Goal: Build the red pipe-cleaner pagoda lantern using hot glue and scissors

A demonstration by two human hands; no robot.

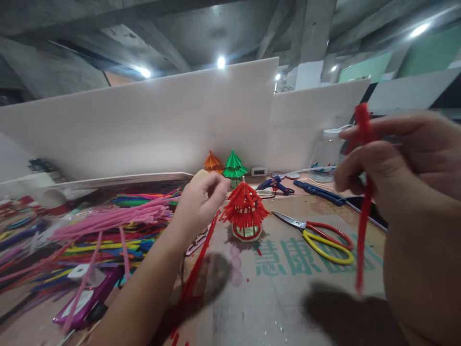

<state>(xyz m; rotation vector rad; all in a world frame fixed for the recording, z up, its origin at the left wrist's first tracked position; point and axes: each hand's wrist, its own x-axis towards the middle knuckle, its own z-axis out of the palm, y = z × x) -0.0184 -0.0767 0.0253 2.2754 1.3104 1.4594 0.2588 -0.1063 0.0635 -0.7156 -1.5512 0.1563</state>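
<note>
A small red tiered pavilion [246, 209] made of fuzzy strips stands upright on the board at the middle. My left hand [205, 199] is raised just left of its roof, thumb and fingertips pressed together; whatever may be between them is hidden. At the right, my right hand [389, 158] pinches a bundle of red strips [365, 206], held upright and slightly blurred. Scissors [306, 227] with red and yellow handles lie open right of the pavilion. Long red strips [201, 257] lie to its left, partly below my left forearm.
Colourful strips [111, 226] are heaped at the left, near a purple box [86, 300]. Behind the pavilion stand orange [213, 162] and green [234, 165] roofed models. A glue gun [275, 184], blue tool [320, 192] and clear jar [324, 154] sit at the back right.
</note>
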